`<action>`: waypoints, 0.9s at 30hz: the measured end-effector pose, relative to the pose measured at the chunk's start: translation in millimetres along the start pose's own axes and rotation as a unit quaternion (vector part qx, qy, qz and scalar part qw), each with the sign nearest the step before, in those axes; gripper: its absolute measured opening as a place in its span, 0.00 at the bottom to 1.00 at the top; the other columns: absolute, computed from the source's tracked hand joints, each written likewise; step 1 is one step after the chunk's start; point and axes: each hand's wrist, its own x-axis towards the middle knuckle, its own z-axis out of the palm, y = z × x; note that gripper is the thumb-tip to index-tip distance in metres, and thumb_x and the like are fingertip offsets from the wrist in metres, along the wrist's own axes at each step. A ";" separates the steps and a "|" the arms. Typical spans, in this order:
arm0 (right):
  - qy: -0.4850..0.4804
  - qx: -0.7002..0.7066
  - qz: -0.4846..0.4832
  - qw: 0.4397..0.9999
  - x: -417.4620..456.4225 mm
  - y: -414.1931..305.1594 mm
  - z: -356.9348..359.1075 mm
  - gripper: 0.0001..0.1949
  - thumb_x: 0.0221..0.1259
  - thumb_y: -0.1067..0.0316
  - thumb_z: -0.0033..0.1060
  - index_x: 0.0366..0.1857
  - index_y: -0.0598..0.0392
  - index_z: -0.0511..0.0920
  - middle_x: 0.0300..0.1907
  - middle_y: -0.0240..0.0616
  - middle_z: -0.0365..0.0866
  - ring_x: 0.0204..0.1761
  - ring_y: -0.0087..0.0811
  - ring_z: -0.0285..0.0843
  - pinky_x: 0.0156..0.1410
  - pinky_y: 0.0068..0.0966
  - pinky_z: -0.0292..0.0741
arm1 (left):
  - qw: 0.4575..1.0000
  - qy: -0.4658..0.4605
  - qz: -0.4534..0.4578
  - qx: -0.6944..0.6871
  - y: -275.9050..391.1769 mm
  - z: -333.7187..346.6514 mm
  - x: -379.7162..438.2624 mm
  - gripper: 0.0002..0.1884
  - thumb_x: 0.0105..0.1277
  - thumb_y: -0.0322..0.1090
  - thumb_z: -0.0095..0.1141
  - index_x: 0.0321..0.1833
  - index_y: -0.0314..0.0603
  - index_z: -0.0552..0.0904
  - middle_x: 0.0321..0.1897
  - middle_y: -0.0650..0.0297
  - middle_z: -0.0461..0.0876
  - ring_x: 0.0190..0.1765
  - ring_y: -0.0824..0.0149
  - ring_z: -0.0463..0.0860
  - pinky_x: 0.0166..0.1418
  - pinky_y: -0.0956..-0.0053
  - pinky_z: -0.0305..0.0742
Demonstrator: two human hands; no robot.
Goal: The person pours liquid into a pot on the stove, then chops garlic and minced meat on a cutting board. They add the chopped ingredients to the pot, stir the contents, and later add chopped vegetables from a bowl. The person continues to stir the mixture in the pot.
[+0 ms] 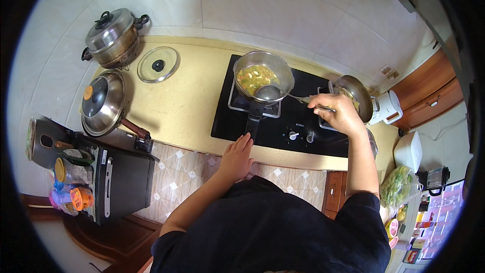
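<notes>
My right hand (338, 113) is closed around the handle of a metal ladle (268, 93), whose bowl rests inside a deep metal pot (282, 74) at its near side. Yellow-green food with pale slices (253, 77) lies in the pot, which sits over the left burner of a black glass gas hob (273, 134). The pot's black handle (253, 123) points towards me. My left hand (238, 157) is at the end of this handle, fingertips touching or very near it, fingers fairly straight and not wrapped around it. A second pan (358, 93) with food stands over the right burner.
On the left counter are a glass lid (158, 64), a lidded wok (100, 112) and a steamer pot (113, 41). A black cabinet (127, 182) bearing jars stands below left. At right are a white kettle (386, 108), a white container (408, 151) and bagged greens (398, 187).
</notes>
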 end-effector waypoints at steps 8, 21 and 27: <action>0.173 -0.091 -0.019 0.981 10.3 21.0 78.5 0.08 0.59 0.68 0.66 0.41 0.43 0.82 0.48 0.37 0.87 0.49 0.40 0.86 0.45 0.34 0.83 | 1.000 -0.002 -0.004 -0.001 0.4 -1.4 0.6 0.33 0.59 0.36 0.63 0.69 0.34 0.70 0.75 0.52 0.62 0.74 0.51 0.65 0.74 0.56 0.62; 0.230 0.002 0.025 0.973 -6.5 3.3 94.0 0.09 0.58 0.70 0.67 0.42 0.47 0.83 0.46 0.39 0.87 0.50 0.42 0.86 0.48 0.32 0.82 | 1.000 -0.013 -0.014 -0.006 1.3 -1.3 0.3 0.33 0.60 0.36 0.62 0.69 0.34 0.69 0.75 0.51 0.61 0.75 0.51 0.64 0.75 0.57 0.61; 0.216 0.074 0.130 0.965 -10.2 -5.6 108.4 0.10 0.56 0.70 0.68 0.41 0.47 0.82 0.38 0.38 0.87 0.39 0.41 0.87 0.42 0.30 0.81 | 1.000 -0.018 -0.020 -0.006 2.5 -2.3 0.7 0.33 0.60 0.36 0.62 0.69 0.33 0.70 0.75 0.52 0.61 0.75 0.52 0.63 0.75 0.57 0.61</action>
